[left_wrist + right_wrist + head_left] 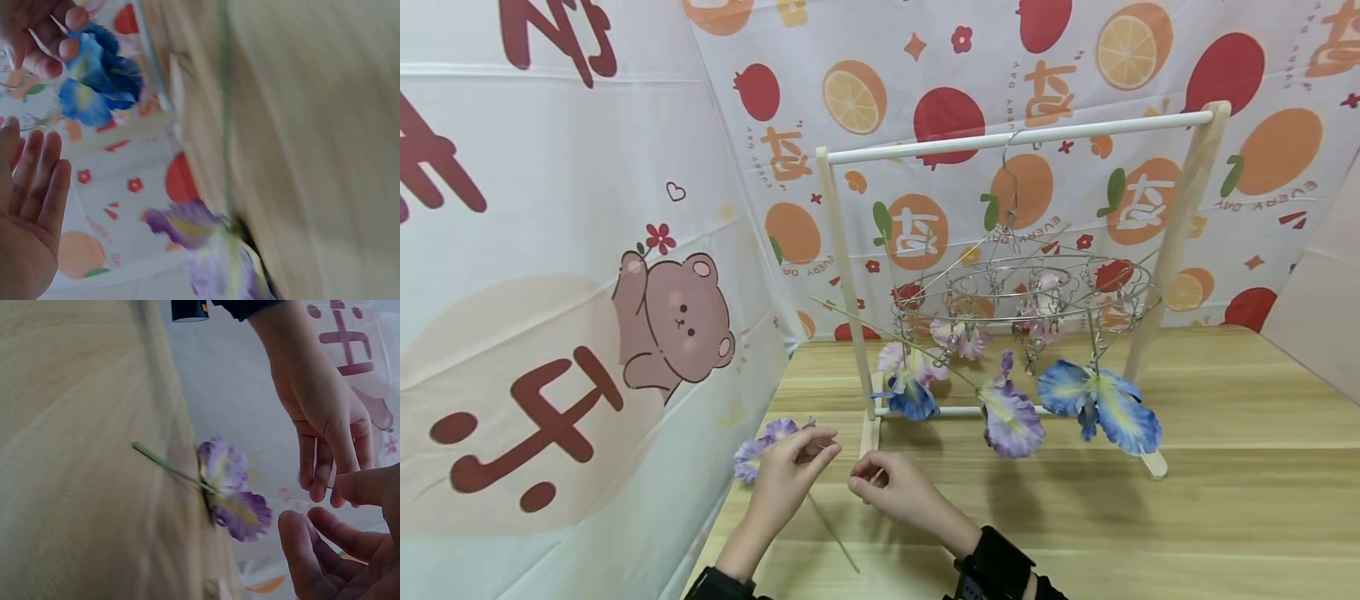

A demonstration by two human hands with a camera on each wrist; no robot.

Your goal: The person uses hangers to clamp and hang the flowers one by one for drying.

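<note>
My left hand (786,471) is in the air over the left part of the table, fingers relaxed, with nothing visible in it. Facing it, my right hand (910,492) has loosely bent fingers; the right wrist view shows a gap between thumb and fingertips and nothing held. A purple artificial iris (748,461) lies on the table beside and partly behind the left hand, its green stem (165,464) pointing toward the near edge. Beyond the hands, a round wire clip hanger (1022,319) carries a purple iris (1011,417), blue irises (1123,408) and several pink ones (962,337).
The hanger hooks onto the white bar (925,148) of a wooden stand (1180,217) on the wood-grain table (1247,500). A long stem (865,325) sticks out left from the hanging purple iris. Printed cloth (700,150) encloses the back and left.
</note>
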